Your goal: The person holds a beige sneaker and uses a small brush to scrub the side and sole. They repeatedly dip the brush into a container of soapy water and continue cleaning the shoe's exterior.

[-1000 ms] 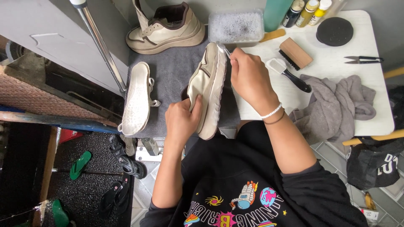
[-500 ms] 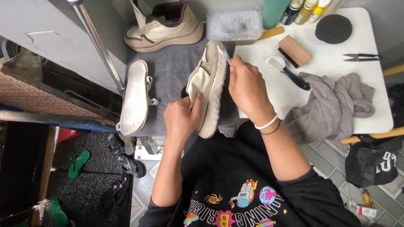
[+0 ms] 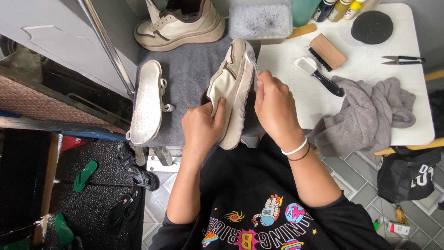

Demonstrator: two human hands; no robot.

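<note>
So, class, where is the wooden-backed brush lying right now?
In the head view, the wooden-backed brush lies on the white table, on the person's right, just above the white-headed brush and left of the small scissors.

Bare grey mat (image 3: 185, 78) lies open left of the shoe (image 3: 231, 92); brushes (image 3: 323, 65) and towel (image 3: 370, 115) crowd the right.

cream sneaker (image 3: 230, 92) with brown trim, grey mat (image 3: 187, 78), grey cloth (image 3: 365, 115), white table (image 3: 286, 69), black round pad (image 3: 372, 27)
</note>
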